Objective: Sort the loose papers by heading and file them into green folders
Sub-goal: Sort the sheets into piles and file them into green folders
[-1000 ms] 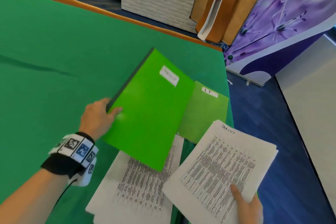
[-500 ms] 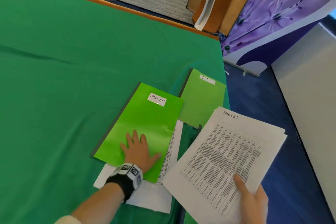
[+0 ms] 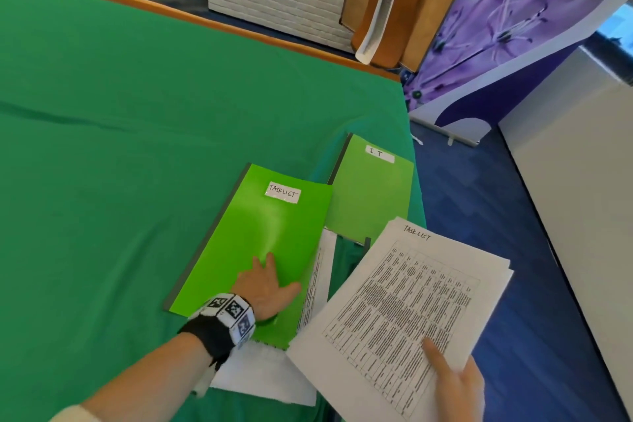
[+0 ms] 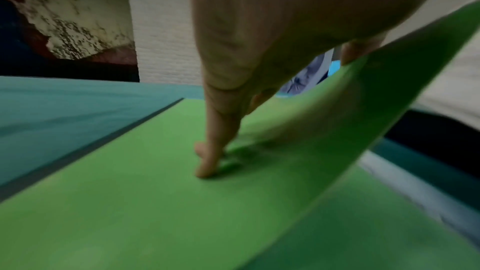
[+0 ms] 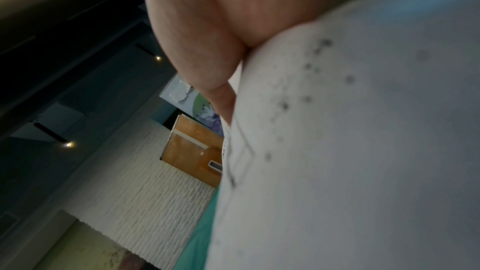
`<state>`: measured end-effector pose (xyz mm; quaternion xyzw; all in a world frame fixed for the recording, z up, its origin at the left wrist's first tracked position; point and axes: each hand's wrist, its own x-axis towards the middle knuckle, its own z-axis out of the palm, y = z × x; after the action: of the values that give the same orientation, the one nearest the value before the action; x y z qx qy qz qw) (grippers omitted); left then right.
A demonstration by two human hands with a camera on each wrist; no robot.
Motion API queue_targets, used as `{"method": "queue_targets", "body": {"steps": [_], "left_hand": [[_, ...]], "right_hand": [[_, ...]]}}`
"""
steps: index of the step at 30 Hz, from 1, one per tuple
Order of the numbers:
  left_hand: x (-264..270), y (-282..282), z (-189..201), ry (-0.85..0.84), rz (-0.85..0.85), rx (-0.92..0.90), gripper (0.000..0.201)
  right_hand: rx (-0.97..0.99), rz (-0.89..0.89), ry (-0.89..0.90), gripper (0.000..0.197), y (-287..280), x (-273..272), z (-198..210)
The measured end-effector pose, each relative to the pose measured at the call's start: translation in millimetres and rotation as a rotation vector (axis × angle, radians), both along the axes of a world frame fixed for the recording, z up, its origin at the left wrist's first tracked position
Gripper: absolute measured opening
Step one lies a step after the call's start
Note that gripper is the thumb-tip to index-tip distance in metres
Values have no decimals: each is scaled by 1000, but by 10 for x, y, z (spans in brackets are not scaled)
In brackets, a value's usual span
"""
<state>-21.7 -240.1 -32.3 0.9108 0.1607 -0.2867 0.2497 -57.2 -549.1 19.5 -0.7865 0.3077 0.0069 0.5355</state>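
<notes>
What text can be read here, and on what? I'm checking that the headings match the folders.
"TASKLIST": handwritten white label on the nearer green folder.
"IT": white label on the farther green folder.
"TASK LIST": handwritten heading on the paper stack that the right hand holds.
Printed table text on that stack and on the sheets under the nearer folder: too small to read.

Left hand (image 3: 265, 288) presses TASKLIST folder (image 3: 260, 243); right hand (image 3: 455, 384) grips paper stack (image 3: 394, 312) at four o'clock.
</notes>
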Motion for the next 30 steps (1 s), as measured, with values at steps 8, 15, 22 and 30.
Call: {"method": "queue_targets", "body": {"steps": [8, 15, 22, 30], "left_hand": [[-193, 650, 1165, -336, -87, 95, 25], [-456, 1614, 1576, -480, 170, 220, 33], [-504, 1910, 1381, -583, 200, 76, 37], [-484, 1747, 1307, -537, 104, -224, 43]], "right_hand": [[59, 134, -52, 28, 414, 177, -119], [103, 392, -61, 34, 1336, 618, -239], [-37, 498, 126, 33, 2241, 1050, -530], [-32, 554, 207, 67, 2680, 1139, -578]]}}
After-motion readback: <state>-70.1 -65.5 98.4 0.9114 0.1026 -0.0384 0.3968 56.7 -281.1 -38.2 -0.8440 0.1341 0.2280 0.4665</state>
